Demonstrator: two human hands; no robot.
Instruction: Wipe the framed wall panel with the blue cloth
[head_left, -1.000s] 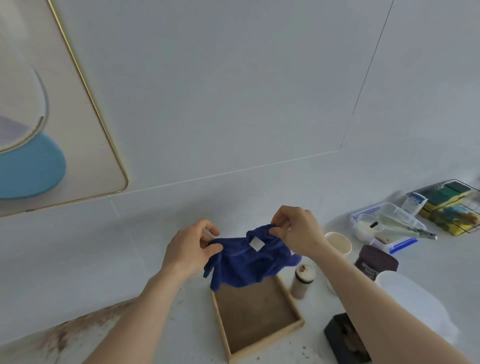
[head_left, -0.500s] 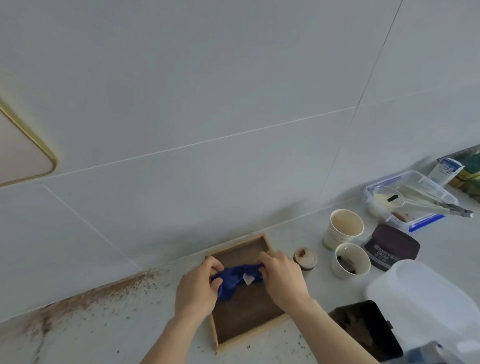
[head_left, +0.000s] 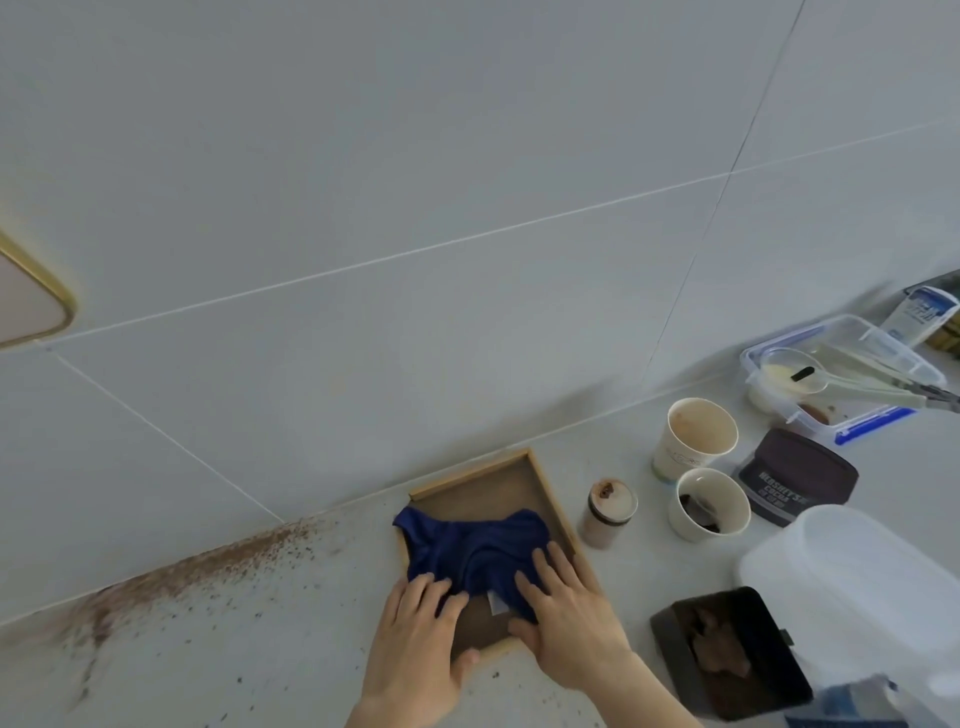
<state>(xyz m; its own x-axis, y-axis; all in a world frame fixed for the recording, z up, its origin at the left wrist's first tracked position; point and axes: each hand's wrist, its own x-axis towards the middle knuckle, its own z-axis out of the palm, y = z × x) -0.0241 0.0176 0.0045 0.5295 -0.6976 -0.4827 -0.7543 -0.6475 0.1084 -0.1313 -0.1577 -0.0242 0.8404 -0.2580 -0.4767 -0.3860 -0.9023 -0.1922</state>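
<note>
The blue cloth (head_left: 470, 551) lies spread in a shallow wooden tray (head_left: 545, 480) on the counter, a white tag showing at its near edge. My left hand (head_left: 421, 644) rests flat with its fingertips on the cloth's near left part. My right hand (head_left: 566, 618) lies flat on the cloth's near right part, fingers apart. Only a gold-edged corner of the framed wall panel (head_left: 31, 306) shows at the far left, well above and left of both hands.
Brown powder (head_left: 171, 582) is scattered along the counter at the wall's foot, left of the tray. To the right stand a small jar (head_left: 608, 514), two paper cups (head_left: 693, 441), a cocoa tin (head_left: 795, 475), a clear box with tongs (head_left: 841, 384), a white tub (head_left: 862, 582) and a dark container (head_left: 727, 649).
Both hands lowered the cloth from mid-air into the tray and now press flat on it, spread out. The view dropped and turned right, so the wall panel is almost out of frame.
</note>
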